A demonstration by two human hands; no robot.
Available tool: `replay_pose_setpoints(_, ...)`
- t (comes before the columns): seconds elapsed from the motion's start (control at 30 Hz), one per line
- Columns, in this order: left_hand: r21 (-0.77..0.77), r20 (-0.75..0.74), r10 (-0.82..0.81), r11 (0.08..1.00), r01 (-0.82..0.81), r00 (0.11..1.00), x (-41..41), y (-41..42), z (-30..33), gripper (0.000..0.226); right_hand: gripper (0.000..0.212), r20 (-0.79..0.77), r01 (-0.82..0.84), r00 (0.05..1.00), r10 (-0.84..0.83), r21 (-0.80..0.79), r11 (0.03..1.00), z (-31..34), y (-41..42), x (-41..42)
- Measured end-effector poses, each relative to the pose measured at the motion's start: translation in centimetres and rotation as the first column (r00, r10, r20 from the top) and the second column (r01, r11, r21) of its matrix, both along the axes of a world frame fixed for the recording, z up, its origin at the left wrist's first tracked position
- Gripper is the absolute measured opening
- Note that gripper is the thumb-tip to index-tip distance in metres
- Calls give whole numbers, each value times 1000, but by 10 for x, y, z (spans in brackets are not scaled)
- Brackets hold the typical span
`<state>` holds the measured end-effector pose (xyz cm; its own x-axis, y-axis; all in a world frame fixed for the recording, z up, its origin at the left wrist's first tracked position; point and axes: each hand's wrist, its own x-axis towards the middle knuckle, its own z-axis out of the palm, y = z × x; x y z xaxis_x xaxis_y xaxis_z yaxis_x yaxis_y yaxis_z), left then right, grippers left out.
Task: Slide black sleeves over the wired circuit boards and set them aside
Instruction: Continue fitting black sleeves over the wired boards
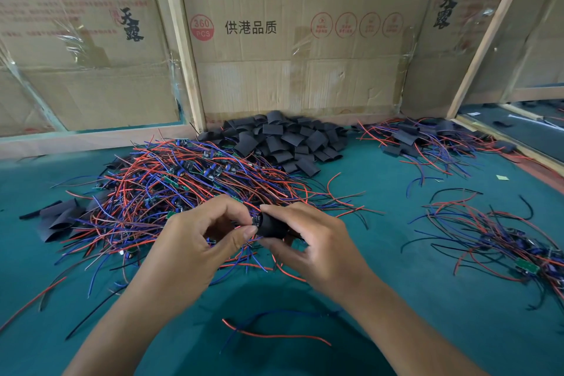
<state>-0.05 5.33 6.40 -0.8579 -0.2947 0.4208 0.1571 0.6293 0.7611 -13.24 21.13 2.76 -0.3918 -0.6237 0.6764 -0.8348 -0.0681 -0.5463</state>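
The right hand (317, 241) pinches a black sleeve (271, 224) just above the green surface (396, 299). The left hand (195, 247) pinches a small board (255, 221) at the sleeve's mouth. A big pile of wired boards (183, 189) lies just behind.

circuit board (255, 221): mostly hidden inside black sleeve (272, 225) | right-side wire pile (518, 249): cut off by frame edge
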Motion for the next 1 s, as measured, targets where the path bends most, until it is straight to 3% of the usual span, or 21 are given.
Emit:
replay_pose_setpoints(0.83, 61, 46, -38, 998, 35, 998, 1, -2, 1, 16, 38, -44, 10, 999, -9, 25, 1000, -4, -2, 1)
replay_pose_setpoints(1.0, 69, 82, -55, 996, 49, 995, 2, -1, 2, 17, 30, 47, -19, 999, 17, 44, 999, -1, 1, 4)
